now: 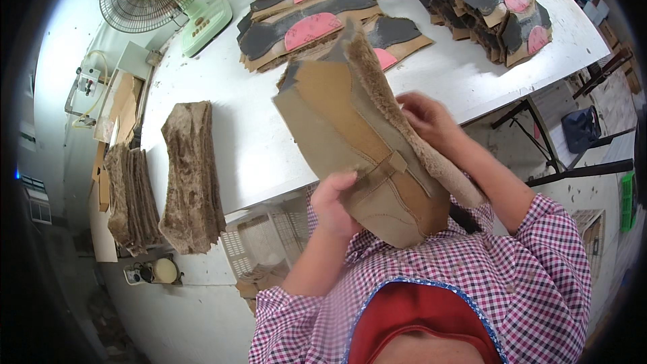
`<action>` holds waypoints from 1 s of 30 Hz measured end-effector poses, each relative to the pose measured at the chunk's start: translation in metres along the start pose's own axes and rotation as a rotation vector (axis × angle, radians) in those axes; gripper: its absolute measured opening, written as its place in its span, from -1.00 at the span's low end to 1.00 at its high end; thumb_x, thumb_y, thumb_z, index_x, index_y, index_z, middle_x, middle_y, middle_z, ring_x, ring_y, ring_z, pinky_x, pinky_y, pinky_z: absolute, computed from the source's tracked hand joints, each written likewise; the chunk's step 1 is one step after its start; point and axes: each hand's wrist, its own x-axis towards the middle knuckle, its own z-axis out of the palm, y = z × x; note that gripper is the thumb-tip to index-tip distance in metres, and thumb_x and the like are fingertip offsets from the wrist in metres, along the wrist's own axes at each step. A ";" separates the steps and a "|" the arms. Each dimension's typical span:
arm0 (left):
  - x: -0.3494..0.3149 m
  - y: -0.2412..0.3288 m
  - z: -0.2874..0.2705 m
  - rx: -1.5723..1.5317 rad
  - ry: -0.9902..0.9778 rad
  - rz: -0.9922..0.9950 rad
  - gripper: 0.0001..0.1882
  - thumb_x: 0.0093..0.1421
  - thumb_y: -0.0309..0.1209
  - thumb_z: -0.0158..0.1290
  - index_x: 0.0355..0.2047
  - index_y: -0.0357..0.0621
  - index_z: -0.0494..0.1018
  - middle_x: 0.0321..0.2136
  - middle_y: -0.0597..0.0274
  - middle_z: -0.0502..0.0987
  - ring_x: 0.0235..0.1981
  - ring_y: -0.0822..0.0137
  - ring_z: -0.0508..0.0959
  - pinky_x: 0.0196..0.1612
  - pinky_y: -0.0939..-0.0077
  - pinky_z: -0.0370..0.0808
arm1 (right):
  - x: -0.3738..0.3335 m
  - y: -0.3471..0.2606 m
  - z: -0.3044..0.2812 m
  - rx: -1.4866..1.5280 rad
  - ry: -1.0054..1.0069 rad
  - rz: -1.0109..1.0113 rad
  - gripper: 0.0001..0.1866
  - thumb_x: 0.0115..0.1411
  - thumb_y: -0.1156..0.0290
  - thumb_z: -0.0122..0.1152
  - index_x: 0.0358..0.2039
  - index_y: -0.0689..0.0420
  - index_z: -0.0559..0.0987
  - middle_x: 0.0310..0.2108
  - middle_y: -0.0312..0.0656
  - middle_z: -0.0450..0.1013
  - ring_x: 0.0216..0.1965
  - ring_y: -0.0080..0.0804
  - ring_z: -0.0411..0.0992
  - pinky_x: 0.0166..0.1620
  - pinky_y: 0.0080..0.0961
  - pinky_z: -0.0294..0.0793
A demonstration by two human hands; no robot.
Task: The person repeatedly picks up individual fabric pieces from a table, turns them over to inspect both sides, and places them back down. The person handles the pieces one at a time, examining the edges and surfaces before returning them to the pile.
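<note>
In front of my chest stands a tan and olive boot upper [337, 131], tilted, with stitched seams and a small strap across it. My left hand [335, 202] grips its lower left side, thumb on the outer face and fingers hidden behind. Along the upper's right edge runs a brown plush lining [387, 87], partly parted from the outer panel. My right hand [431, 121] is closed at the edge of this lining with curled fingers; its fingertips are partly hidden behind the plush.
Stacked upper pieces [317, 27] with pink patches lie across the white table [249, 128], and more overlap at the far right [485, 7]. Two piles of plush linings [189, 175] rest at the left edge. A green fan [205, 27] stands behind; a plastic crate [259, 246] is below.
</note>
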 end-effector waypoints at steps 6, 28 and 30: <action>0.002 -0.001 0.006 0.039 -0.112 0.049 -0.34 0.12 -0.36 -0.14 0.23 -0.42 0.13 0.16 -0.14 0.34 0.15 -0.04 0.39 0.25 0.09 0.27 | -0.050 -0.081 -0.017 -0.332 0.188 -0.456 -0.79 0.15 0.52 0.23 -0.19 0.23 0.52 -0.31 -0.08 0.46 -0.36 -0.25 0.48 -0.28 -0.44 0.49; -0.006 -0.005 0.010 0.336 -0.031 0.067 -0.36 0.11 -0.37 -0.19 0.20 -0.45 0.16 0.12 -0.13 0.36 0.13 0.02 0.40 0.23 0.18 0.30 | -0.072 -0.085 0.003 -0.117 0.131 -0.308 -0.92 0.20 0.57 0.14 -0.29 0.28 0.49 -0.48 -0.12 0.45 -0.50 -0.45 0.43 -0.40 -0.54 0.41; -0.006 -0.003 0.009 0.332 -0.056 0.065 -0.37 0.17 -0.29 -0.18 0.20 -0.44 0.16 0.13 -0.13 0.36 0.13 0.02 0.40 0.23 0.17 0.31 | -0.071 -0.081 0.005 -0.108 0.140 -0.328 -0.94 0.23 0.58 0.09 -0.28 0.27 0.46 -0.50 -0.14 0.41 -0.51 -0.46 0.38 -0.41 -0.55 0.37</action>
